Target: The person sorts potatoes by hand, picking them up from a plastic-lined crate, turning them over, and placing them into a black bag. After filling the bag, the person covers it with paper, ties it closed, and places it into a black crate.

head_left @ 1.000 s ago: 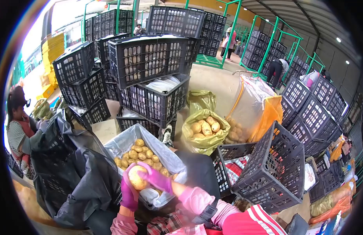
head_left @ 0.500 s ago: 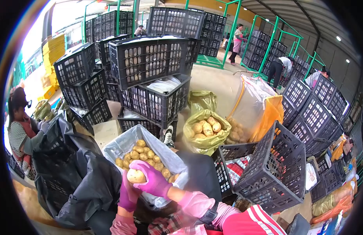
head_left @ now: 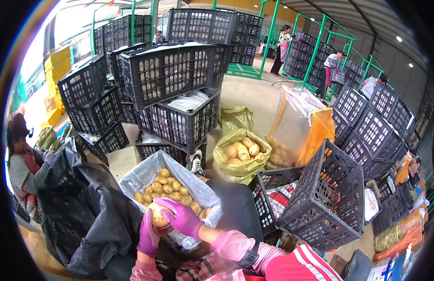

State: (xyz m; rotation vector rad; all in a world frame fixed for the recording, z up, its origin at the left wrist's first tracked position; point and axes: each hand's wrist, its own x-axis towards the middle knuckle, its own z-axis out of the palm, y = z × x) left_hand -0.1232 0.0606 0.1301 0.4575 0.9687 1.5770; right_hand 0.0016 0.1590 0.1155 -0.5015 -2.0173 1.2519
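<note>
A large pale potato (head_left: 159,216) is held between my two hands, both in pink gloves. My left hand (head_left: 148,234) grips it from the left and below, fingers upright. Over its right side curl the fingers of my right hand (head_left: 183,218). Just beyond them stands a crate lined with pale plastic (head_left: 132,180), with several smaller potatoes (head_left: 165,185) inside. To the right, a green sack (head_left: 242,157) stands open, filled with big potatoes.
Stacked black crates (head_left: 175,70) rise ahead. An empty crate (head_left: 324,196) tilts at the right, near an orange bag (head_left: 320,133). Black sheeting (head_left: 93,210) drapes the left side, where a person (head_left: 27,164) sits. Other people stand at the back right.
The view has shifted slightly. The potato has turned a little in my hands and more of its face shows at the left. A person at the back right has straightened up with a crate.
</note>
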